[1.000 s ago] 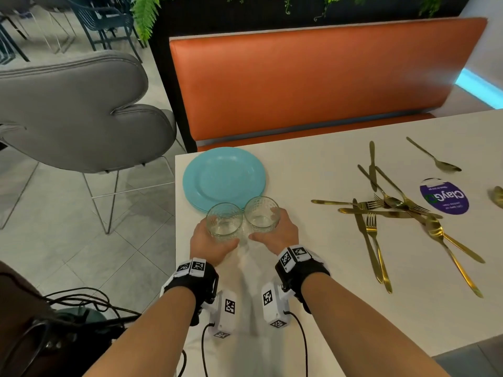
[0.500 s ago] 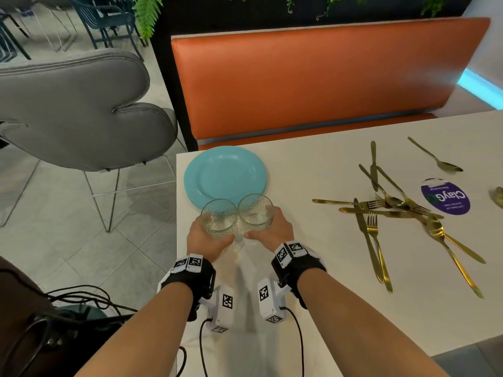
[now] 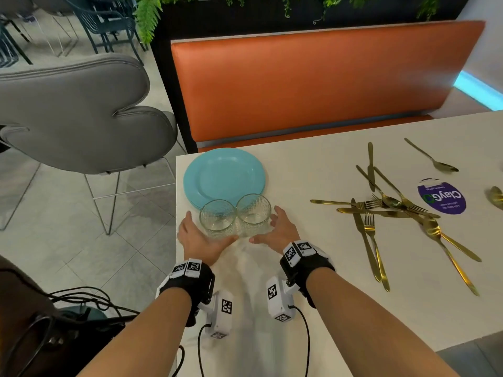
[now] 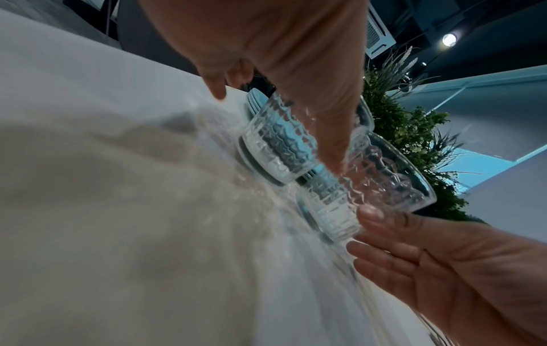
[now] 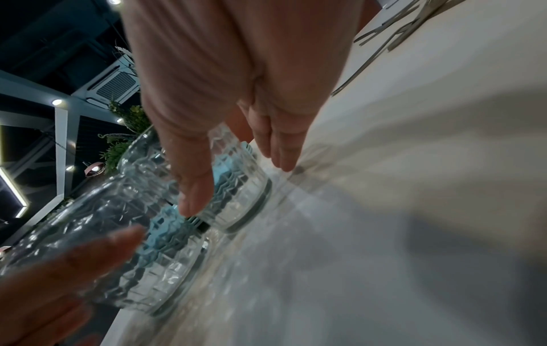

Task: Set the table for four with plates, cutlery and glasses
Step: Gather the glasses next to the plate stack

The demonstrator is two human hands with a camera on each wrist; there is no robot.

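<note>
Hands flank two patterned glass tumblers [image 3: 235, 215] standing together beside the turquoise plates [image 3: 223, 177]. Left hand [image 3: 196, 238] and right hand [image 3: 278, 231] are spread with straight fingers, seemingly just off the glass.

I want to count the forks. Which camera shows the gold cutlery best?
The head view: the whole gold cutlery pile lies spread on the white table. The right wrist view catches only a dark, blurry corner of it. The left wrist view shows none.
</note>
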